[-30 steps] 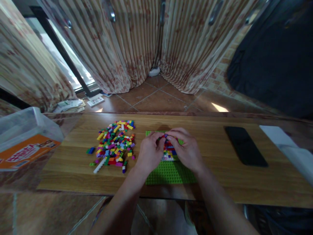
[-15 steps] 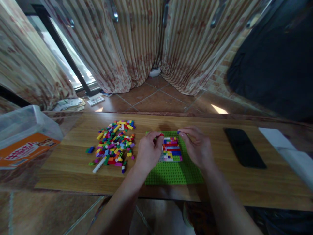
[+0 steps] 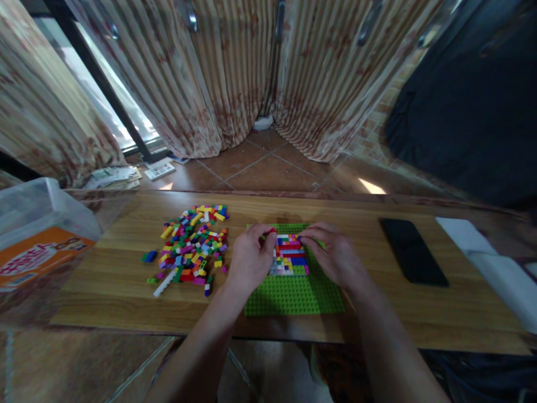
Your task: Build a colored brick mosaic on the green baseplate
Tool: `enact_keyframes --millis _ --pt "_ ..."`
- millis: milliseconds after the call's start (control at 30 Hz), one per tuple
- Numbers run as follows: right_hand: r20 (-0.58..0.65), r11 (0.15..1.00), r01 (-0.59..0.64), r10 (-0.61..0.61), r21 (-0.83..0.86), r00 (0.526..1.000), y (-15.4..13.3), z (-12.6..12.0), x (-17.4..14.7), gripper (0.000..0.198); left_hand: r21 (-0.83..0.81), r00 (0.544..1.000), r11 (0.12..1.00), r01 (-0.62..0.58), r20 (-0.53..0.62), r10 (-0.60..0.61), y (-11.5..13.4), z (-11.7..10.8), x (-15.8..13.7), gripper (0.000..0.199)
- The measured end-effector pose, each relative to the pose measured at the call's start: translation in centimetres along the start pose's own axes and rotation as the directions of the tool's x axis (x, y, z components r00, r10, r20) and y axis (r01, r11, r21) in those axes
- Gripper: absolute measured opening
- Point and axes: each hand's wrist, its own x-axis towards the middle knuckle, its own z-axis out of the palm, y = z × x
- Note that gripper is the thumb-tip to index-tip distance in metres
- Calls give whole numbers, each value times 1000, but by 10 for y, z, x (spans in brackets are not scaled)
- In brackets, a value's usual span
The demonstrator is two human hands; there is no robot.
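A green studded baseplate [image 3: 293, 296] lies on the wooden table, bearing a patch of multicoloured building bricks [image 3: 291, 257] on its far half. My left hand [image 3: 252, 254] is closed over the patch's left side, pinching a small red brick [image 3: 273, 230] between thumb and finger. At the patch's far right corner, my right hand [image 3: 329, 252] pinches a small dark blue brick [image 3: 299, 237], mostly covered by the fingertips. Whether that blue brick touches the patch I cannot tell.
Left of the baseplate spreads a pile of loose bricks [image 3: 195, 246] with a long white piece [image 3: 165, 282] at its near edge. A clear plastic box [image 3: 46, 218] stands at the far left. On the right lie a black phone [image 3: 413, 252] and white paper [image 3: 474, 240].
My right hand has moved left with the blue brick, from beyond the patch's far right corner onto it. My left hand keeps its pinch on the red brick. The whole view has shifted slightly.
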Motion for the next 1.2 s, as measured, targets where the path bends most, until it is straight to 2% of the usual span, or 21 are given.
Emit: enact_keyframes --millis 300,600,967,1200 --pt "50 996 -73 71 45 996 -2 1 2 17 -21 1000 1000 -3 6 3 -2 0 -1 15" --pt "31 1000 -6 5 21 1000 2 1 1 21 -6 1000 1000 3 6 -2 -1 0 -1 15" --pt "28 993 -60 57 97 998 2 3 0 18 -10 1000 1000 3 15 -3 -1 -1 -1 15" --pt "35 1000 9 -10 22 999 2 3 0 21 13 1000 1000 1 9 -2 -1 -1 0 15"
